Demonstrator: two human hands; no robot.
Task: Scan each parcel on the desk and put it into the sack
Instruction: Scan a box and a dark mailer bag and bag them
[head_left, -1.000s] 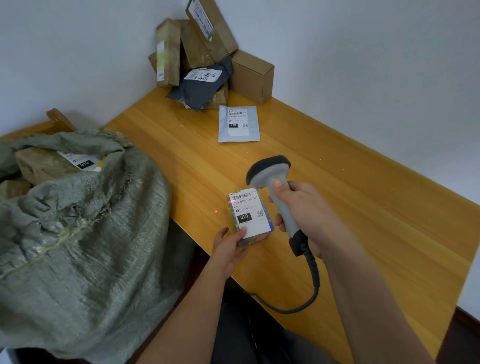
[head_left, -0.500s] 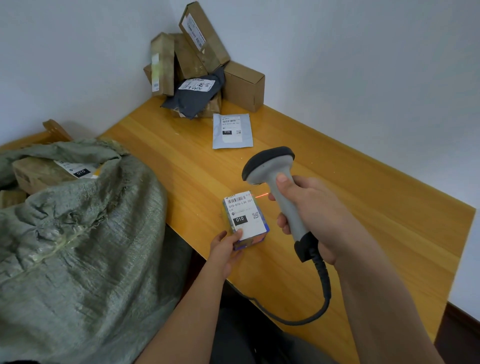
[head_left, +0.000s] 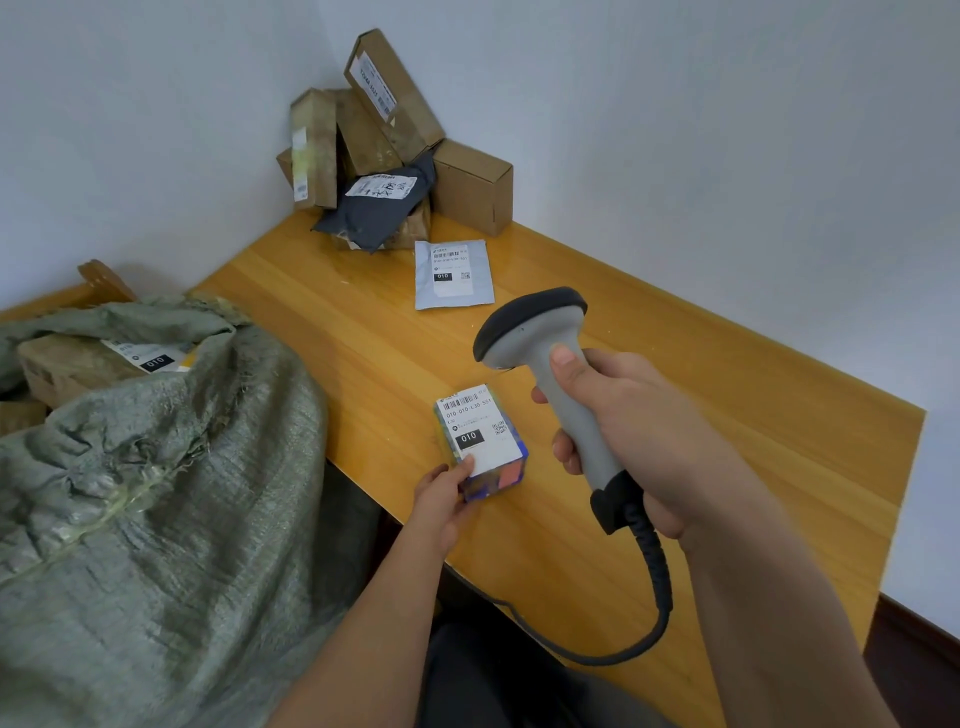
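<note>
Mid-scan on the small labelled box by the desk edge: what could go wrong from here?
1. The small box sits near the desk front edge, pinched only at its corner by the left hand; it may slip off.
2. The scanner in the right hand points past the label; the scan may miss.
3. Its cable hangs over the edge and could snag.

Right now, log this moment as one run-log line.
step: scanning | left hand: holds small parcel on desk | right hand: grips scanner | sack: open
</note>
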